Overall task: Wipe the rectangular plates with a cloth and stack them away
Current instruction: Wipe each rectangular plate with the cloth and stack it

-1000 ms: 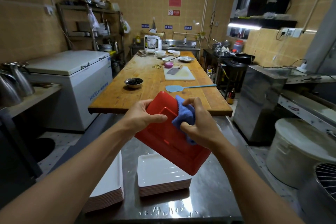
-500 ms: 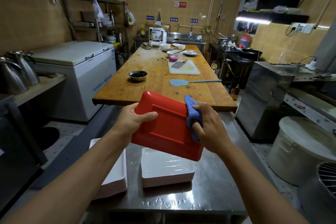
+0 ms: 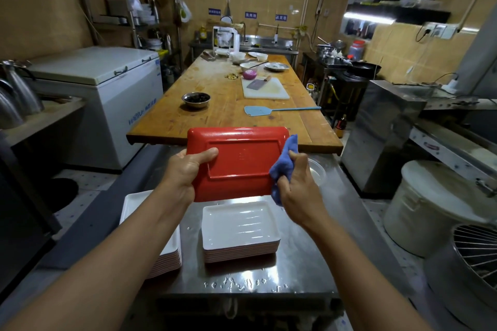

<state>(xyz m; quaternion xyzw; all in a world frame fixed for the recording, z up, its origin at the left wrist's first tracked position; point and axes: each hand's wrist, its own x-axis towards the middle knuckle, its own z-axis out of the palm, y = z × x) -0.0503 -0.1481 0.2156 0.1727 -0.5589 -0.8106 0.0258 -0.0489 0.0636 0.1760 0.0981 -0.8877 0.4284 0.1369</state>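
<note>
I hold a rectangular plate point(image 3: 239, 161) upright, its red underside facing me, above the steel counter point(image 3: 304, 263). My left hand point(image 3: 185, 172) grips its left edge, thumb across the back. My right hand point(image 3: 298, 185) is closed on a blue cloth point(image 3: 283, 166), which presses against the plate's right edge. Below the held plate sits a stack of white rectangular plates point(image 3: 239, 231), its top one wet. A second, taller stack of plates point(image 3: 161, 247) stands to the left, partly hidden by my left forearm.
Water drops lie on the counter's front edge. A long wooden table point(image 3: 223, 110) beyond carries a metal bowl point(image 3: 195, 99), a cutting board with a cleaver point(image 3: 265, 87) and a blue swatter point(image 3: 279, 110). A white chest freezer point(image 3: 107, 88) stands left, a white bucket point(image 3: 430, 209) right.
The plate has turned from tilted to level and upright. My right hand with the cloth slid from the plate's back out to its right edge. My view dipped downward.
</note>
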